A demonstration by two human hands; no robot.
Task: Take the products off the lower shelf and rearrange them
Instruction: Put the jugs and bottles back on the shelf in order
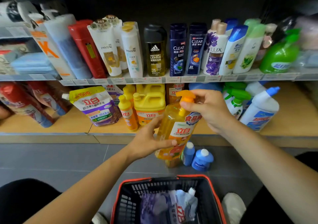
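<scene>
Left hand grips the body of a clear orange-yellow plastic pump bottle, label 立白 plus a 食品用 badge. Right hand pinches its orange pump top. The bottle is tilted, held in the air just in front of the wooden lower shelf. On that shelf: purple 立白 pouch, yellow 立白 jug. On the shelf above: white Pantene bottle, black adidas Victory League bottle, navy Clear bottle, white Lux bottle.

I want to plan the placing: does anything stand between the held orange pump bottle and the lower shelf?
Nothing visible does. The left hand and right hand hold the orange pump bottle before the lower shelf, facing a gap between the yellow jug and the spray bottle.
</scene>
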